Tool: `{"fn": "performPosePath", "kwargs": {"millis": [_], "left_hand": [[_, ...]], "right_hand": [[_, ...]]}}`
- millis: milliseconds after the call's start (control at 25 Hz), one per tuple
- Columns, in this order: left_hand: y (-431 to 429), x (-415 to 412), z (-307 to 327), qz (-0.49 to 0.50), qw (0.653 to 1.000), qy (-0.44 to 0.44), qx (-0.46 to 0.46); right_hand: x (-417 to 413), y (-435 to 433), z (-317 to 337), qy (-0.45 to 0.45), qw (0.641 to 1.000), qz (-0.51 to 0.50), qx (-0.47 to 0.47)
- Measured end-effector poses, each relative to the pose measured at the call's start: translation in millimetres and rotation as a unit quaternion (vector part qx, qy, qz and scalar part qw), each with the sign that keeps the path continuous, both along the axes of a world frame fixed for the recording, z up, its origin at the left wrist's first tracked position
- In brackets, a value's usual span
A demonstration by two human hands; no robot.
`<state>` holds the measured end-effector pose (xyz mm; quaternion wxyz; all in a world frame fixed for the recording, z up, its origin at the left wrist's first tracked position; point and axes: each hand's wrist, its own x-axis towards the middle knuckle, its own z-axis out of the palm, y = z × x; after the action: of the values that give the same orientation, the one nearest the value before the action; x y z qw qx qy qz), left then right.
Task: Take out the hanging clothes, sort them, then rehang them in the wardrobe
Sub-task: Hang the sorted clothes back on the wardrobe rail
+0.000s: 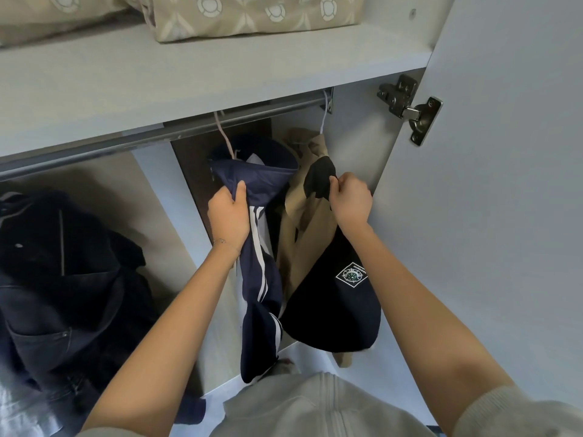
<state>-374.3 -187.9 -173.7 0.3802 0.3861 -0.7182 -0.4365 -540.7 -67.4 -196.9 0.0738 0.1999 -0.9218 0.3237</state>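
A heap of dark clothes (63, 279) lies at far left. Two garments hang on the metal rail (157, 134). The left hand (228, 212) clutches the white-striped navy jacket (258, 247); the right hand (350, 200) pinches the tan-and-black jacket (312, 234), its diamond badge (351, 275) lettering unreadable.

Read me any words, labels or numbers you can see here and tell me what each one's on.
White patch on the dark garment: a short line of letters along its upper edge, too small and tilted to read; a round emblem in the middle, no legible text.
Navy striped garment, tan garment, hinge, bedding: no text visible.
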Motion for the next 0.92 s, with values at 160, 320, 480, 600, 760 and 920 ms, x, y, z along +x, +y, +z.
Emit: {"fn": "performPosePath", "kwargs": {"millis": [160,320,480,600,760,920], "left_hand": [[-3,-15,6,-0.007,1.0,0.017,0.001],[-16,-39,10,-0.011,1.0,-0.001,0.003],[-17,-76,5,-0.047,0.996,-0.055,-0.048],[-11,-107,-6,-0.07,0.991,-0.08,-0.08],[-2,-137,-7,-0.091,0.984,-0.124,-0.086],[4,-158,-16,-0.118,0.98,-0.141,-0.079]], "right_hand": [[2,2,5,0.006,0.999,0.001,0.041],[14,14,1,0.009,0.999,0.034,0.024],[39,38,-13,0.014,0.995,0.077,-0.057],[53,52,-11,-0.001,0.992,0.082,-0.092],[57,65,-8,-0.038,0.991,0.071,-0.11],[56,71,-15,-0.067,0.99,0.045,-0.114]]}}
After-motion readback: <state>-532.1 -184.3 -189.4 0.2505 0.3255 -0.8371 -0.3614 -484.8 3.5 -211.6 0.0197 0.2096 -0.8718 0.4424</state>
